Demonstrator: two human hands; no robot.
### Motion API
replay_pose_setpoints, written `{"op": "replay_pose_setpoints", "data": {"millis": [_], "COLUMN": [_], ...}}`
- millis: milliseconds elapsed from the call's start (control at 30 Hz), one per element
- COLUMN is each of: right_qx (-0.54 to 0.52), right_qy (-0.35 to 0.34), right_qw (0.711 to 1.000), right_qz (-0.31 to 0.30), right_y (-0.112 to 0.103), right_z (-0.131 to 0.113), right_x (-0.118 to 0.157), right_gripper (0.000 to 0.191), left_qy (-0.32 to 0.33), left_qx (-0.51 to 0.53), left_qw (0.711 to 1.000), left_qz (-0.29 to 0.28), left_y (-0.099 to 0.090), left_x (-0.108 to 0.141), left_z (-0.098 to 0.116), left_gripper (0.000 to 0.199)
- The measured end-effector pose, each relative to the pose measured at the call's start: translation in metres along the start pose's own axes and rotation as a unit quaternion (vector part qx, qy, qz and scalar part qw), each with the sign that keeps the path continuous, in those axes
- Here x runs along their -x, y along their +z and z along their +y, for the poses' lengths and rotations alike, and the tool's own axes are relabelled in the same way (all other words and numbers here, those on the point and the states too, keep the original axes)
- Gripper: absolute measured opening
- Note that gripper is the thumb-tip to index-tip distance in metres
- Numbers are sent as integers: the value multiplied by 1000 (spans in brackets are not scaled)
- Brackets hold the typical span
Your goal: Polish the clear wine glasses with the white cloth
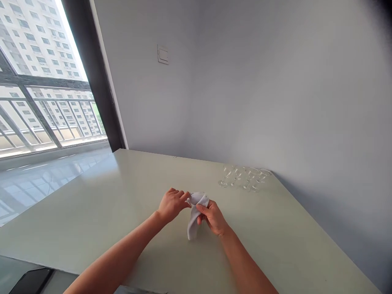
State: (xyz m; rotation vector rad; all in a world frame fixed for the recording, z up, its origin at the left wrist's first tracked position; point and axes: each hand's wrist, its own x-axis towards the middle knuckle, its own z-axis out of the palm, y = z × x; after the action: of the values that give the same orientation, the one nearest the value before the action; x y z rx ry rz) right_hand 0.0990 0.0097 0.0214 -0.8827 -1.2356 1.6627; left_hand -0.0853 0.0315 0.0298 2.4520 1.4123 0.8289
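Over the middle of the table (147, 175), my left hand (174, 204) grips a clear glass (189, 200) between thumb and fingers. Only a small part of the glass shows; the rest is covered by the hand and a white cloth (193, 222). My right hand (213, 216) is closed on this cloth, thumb on top, pressing it around the glass. One end of the cloth hangs down below the hands. Whether cloth also goes inside the glass I cannot tell.
Several clear stemmed glasses (235, 177) stand grouped near the table's far right corner, close to the grey wall (275, 90). A dark phone (32, 281) lies at the near left. A window with a railing (67, 114) is at the left.
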Motion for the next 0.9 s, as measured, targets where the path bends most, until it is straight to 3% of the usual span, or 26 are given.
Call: {"op": "replay_pose_setpoints", "data": {"millis": [67, 133, 167, 233, 267, 300, 333, 367, 433, 467, 500, 567, 667, 767, 833, 900], "right_qx": [86, 139, 150, 151, 145, 135, 121, 101, 42, 8, -21, -45, -2, 70, 118, 162], "right_qy": [0, 8, 11, 10, 10, 10, 11, 9, 1, -3, -5, -3, -4, -7, 4, 16], "right_qw": [995, 984, 979, 971, 968, 967, 970, 977, 993, 997, 998, 997, 995, 992, 982, 969], "right_qz": [-55, -110, -137, -186, -205, -214, -210, -189, -113, -76, -53, -60, -101, -106, -150, -184], "right_y": [-7, -11, -13, -15, -16, -16, -16, -16, -16, -16, -15, -13, -9, -7, -11, -21], "right_z": [-8, -17, -21, -28, -29, -29, -28, -26, -19, -15, -12, -7, -8, -16, -23, -28], "right_x": [6, 13, 16, 21, 22, 21, 19, 17, 10, 7, 5, 4, 8, 14, 17, 19], "right_gripper": [23, 20, 19, 19, 20, 21, 23, 25, 29, 31, 34, 41, 52, 41, 31, 26], "left_qy": [-38, -78, -95, -119, -126, -130, -131, -128, -93, -62, -28, 26, 31, -48, -118, -158], "left_qx": [45, 126, 180, 286, 322, 338, 331, 301, 184, 115, 53, -26, -50, 32, 149, 262], "left_qw": [996, 973, 946, 866, 829, 810, 821, 856, 950, 981, 996, 999, 998, 995, 962, 904], "left_qz": [-62, -174, -251, -393, -440, -461, -447, -400, -232, -140, -66, -8, -22, -86, -195, -300], "left_y": [-9, -21, -27, -39, -43, -45, -45, -44, -39, -36, -33, -28, -27, -33, -39, -44], "left_x": [-2, -4, -5, -6, -7, -6, -5, -4, -1, 1, 2, 6, 11, 14, 16, 18], "left_z": [1, 3, 4, 8, 9, 11, 14, 16, 21, 23, 24, 25, 23, 20, 18, 13], "left_gripper": [29, 36, 39, 45, 48, 52, 53, 52, 43, 37, 32, 26, 28, 31, 36, 43]}}
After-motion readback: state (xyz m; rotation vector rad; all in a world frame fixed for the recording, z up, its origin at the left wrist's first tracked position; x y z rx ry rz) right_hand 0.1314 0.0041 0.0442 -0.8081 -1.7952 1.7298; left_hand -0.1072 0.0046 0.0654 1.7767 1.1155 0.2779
